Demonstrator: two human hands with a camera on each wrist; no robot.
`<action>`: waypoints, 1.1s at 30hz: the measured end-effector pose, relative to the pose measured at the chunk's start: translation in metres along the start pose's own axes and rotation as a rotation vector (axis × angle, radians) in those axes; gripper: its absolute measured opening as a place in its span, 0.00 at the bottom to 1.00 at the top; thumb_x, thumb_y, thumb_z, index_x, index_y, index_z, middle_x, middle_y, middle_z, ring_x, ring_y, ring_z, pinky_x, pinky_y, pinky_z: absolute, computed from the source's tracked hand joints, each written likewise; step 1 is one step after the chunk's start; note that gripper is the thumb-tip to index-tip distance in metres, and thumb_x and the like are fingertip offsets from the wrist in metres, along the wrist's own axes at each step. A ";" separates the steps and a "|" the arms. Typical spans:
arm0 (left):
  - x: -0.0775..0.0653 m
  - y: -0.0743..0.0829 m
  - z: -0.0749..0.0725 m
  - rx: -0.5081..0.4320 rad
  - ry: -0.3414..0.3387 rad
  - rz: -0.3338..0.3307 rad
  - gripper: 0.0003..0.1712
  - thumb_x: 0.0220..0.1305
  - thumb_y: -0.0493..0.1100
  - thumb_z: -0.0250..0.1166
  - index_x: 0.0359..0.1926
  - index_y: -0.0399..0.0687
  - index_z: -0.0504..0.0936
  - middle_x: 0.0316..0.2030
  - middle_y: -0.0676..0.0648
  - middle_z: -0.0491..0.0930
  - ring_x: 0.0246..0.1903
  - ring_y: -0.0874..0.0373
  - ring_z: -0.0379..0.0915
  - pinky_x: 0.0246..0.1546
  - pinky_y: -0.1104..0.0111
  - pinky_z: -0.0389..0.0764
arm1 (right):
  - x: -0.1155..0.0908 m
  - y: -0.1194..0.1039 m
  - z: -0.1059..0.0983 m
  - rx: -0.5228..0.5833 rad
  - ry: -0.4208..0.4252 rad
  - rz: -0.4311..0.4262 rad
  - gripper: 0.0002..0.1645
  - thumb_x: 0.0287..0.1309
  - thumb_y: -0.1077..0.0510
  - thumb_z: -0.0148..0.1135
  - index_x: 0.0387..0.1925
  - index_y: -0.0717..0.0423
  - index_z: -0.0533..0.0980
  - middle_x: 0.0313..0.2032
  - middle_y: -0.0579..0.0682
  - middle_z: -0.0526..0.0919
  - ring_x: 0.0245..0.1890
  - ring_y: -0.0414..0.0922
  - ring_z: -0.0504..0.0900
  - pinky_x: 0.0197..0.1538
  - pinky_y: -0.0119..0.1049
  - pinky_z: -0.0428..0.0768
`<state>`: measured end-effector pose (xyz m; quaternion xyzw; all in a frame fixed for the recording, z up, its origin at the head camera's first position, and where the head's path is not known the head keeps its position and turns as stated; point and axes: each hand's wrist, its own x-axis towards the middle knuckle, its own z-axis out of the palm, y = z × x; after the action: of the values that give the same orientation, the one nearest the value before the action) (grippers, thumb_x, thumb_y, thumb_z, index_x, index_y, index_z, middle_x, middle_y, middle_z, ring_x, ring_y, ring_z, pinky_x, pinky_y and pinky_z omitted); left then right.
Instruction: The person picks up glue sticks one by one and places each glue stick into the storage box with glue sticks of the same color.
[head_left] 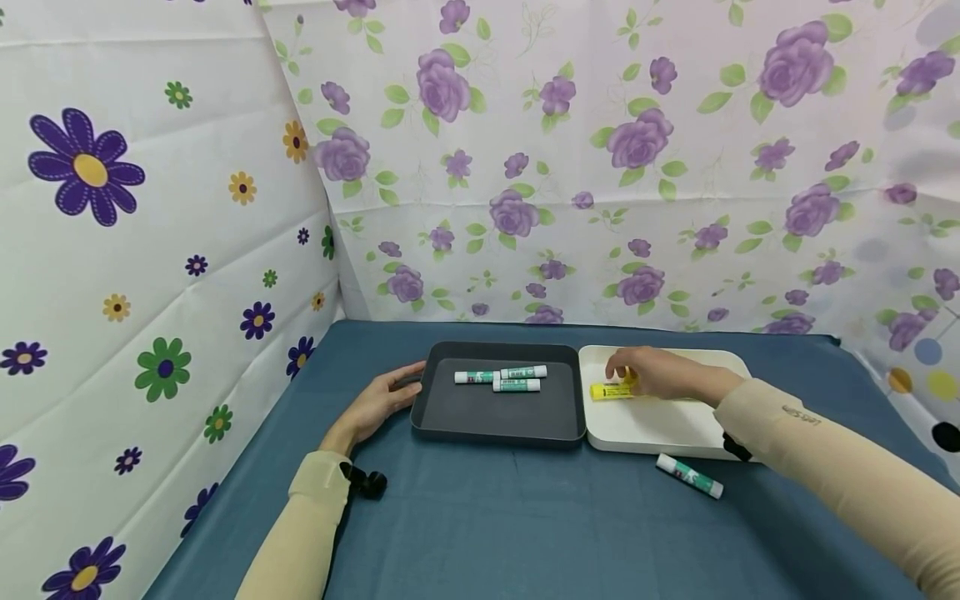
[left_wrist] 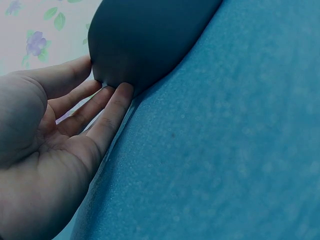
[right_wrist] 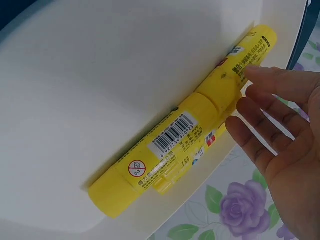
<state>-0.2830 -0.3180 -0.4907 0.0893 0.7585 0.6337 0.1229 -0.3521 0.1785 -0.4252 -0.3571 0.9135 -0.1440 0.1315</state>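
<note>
My left hand (head_left: 378, 406) touches the left edge of a dark grey tray (head_left: 495, 425), its thumb and fingers against the tray's corner (left_wrist: 145, 40) in the left wrist view. Over the white tray (head_left: 660, 429), my right hand (head_left: 660, 372) hovers at yellow glue sticks (head_left: 609, 392). In the right wrist view, two yellow glue sticks (right_wrist: 155, 155) lie end to end, with another partly hidden beside them. The thumb there overlaps the farther stick (right_wrist: 255, 42); the fingers are spread, not wrapped round it. Three green-and-white glue sticks (head_left: 517, 385) lie in the dark tray.
One more green-and-white glue stick (head_left: 690, 477) lies on the blue cloth (head_left: 517, 525) in front of the white tray. The two trays stand side by side. Flowered curtains (head_left: 480, 167) hang behind and at the left of the table.
</note>
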 end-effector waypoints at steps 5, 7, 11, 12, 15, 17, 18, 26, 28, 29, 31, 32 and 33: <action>0.000 -0.001 0.000 0.000 -0.004 0.010 0.32 0.74 0.43 0.56 0.75 0.53 0.60 0.72 0.46 0.57 0.70 0.49 0.57 0.69 0.54 0.63 | -0.006 -0.003 -0.007 0.048 0.019 -0.033 0.21 0.56 0.69 0.66 0.51 0.52 0.79 0.41 0.48 0.80 0.41 0.48 0.76 0.47 0.44 0.80; 0.000 -0.001 0.000 -0.001 -0.005 0.014 0.32 0.74 0.43 0.56 0.75 0.52 0.60 0.73 0.46 0.57 0.70 0.49 0.57 0.70 0.54 0.63 | -0.008 -0.003 -0.010 0.055 0.034 -0.049 0.20 0.56 0.68 0.67 0.51 0.53 0.80 0.41 0.49 0.80 0.40 0.48 0.76 0.45 0.42 0.80; 0.000 0.000 0.000 -0.001 -0.007 0.017 0.32 0.74 0.43 0.56 0.75 0.52 0.59 0.73 0.45 0.57 0.70 0.48 0.57 0.70 0.54 0.63 | -0.013 -0.002 -0.015 0.078 0.069 -0.064 0.20 0.57 0.64 0.68 0.53 0.55 0.80 0.43 0.51 0.81 0.40 0.47 0.77 0.42 0.40 0.79; 0.000 0.000 0.000 0.000 -0.007 0.017 0.32 0.74 0.43 0.56 0.75 0.51 0.59 0.73 0.45 0.56 0.70 0.48 0.57 0.70 0.54 0.63 | -0.014 -0.002 -0.016 0.091 0.077 -0.070 0.20 0.58 0.64 0.68 0.53 0.55 0.80 0.44 0.52 0.81 0.40 0.47 0.77 0.42 0.40 0.80; 0.000 -0.001 0.000 0.003 -0.007 0.017 0.32 0.74 0.43 0.56 0.75 0.52 0.59 0.73 0.45 0.57 0.70 0.48 0.58 0.70 0.53 0.63 | -0.018 -0.001 -0.018 0.118 0.100 -0.077 0.21 0.58 0.62 0.69 0.54 0.52 0.80 0.48 0.52 0.81 0.42 0.47 0.78 0.43 0.39 0.81; 0.000 -0.001 0.000 0.004 -0.007 0.017 0.32 0.74 0.43 0.56 0.75 0.52 0.59 0.73 0.45 0.57 0.69 0.48 0.58 0.70 0.53 0.63 | -0.023 -0.001 -0.019 0.137 0.114 -0.082 0.22 0.58 0.61 0.69 0.55 0.49 0.79 0.50 0.53 0.81 0.44 0.48 0.78 0.44 0.39 0.82; 0.000 -0.001 0.000 0.002 -0.007 0.017 0.32 0.74 0.43 0.57 0.75 0.52 0.59 0.73 0.45 0.57 0.69 0.48 0.58 0.70 0.53 0.63 | -0.025 -0.002 -0.020 0.150 0.117 -0.085 0.22 0.58 0.62 0.69 0.55 0.49 0.79 0.51 0.53 0.81 0.45 0.49 0.79 0.45 0.39 0.82; -0.001 -0.001 0.000 0.002 -0.005 0.012 0.32 0.74 0.43 0.57 0.75 0.52 0.59 0.73 0.46 0.57 0.70 0.49 0.58 0.70 0.54 0.63 | -0.047 -0.008 -0.028 0.226 0.161 -0.104 0.24 0.61 0.57 0.68 0.58 0.46 0.76 0.47 0.47 0.79 0.47 0.53 0.79 0.47 0.42 0.83; -0.001 -0.001 0.001 0.002 -0.006 0.013 0.32 0.74 0.43 0.56 0.76 0.51 0.59 0.73 0.46 0.57 0.70 0.49 0.58 0.70 0.54 0.63 | -0.053 -0.008 -0.028 0.238 0.176 -0.108 0.24 0.61 0.55 0.68 0.59 0.46 0.76 0.46 0.46 0.79 0.46 0.52 0.80 0.48 0.43 0.83; -0.001 0.000 0.001 0.003 -0.006 0.013 0.32 0.74 0.43 0.56 0.75 0.51 0.59 0.73 0.46 0.57 0.70 0.49 0.58 0.70 0.54 0.63 | -0.055 -0.007 -0.029 0.244 0.181 -0.100 0.24 0.61 0.54 0.69 0.59 0.44 0.76 0.46 0.45 0.79 0.46 0.51 0.80 0.49 0.44 0.83; -0.001 0.000 0.001 0.004 -0.008 0.015 0.32 0.74 0.43 0.56 0.76 0.51 0.59 0.73 0.46 0.57 0.70 0.49 0.58 0.70 0.54 0.63 | -0.061 -0.007 -0.029 0.249 0.196 -0.098 0.24 0.60 0.53 0.69 0.59 0.44 0.76 0.46 0.44 0.80 0.47 0.50 0.80 0.49 0.46 0.83; -0.001 0.000 0.001 0.003 -0.009 0.015 0.32 0.74 0.43 0.56 0.76 0.51 0.59 0.73 0.45 0.57 0.70 0.49 0.58 0.70 0.54 0.63 | -0.064 -0.007 -0.029 0.251 0.202 -0.093 0.24 0.60 0.51 0.69 0.58 0.43 0.76 0.46 0.43 0.80 0.47 0.49 0.80 0.50 0.46 0.83; -0.001 0.000 0.001 0.004 -0.010 0.016 0.32 0.74 0.43 0.56 0.76 0.51 0.59 0.73 0.45 0.57 0.70 0.49 0.58 0.70 0.54 0.62 | -0.067 -0.008 -0.029 0.254 0.209 -0.089 0.24 0.60 0.50 0.68 0.58 0.42 0.76 0.47 0.43 0.80 0.47 0.49 0.80 0.50 0.47 0.83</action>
<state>-0.2820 -0.3178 -0.4908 0.0985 0.7583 0.6328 0.1214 -0.3093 0.2241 -0.3861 -0.3606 0.8800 -0.3004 0.0732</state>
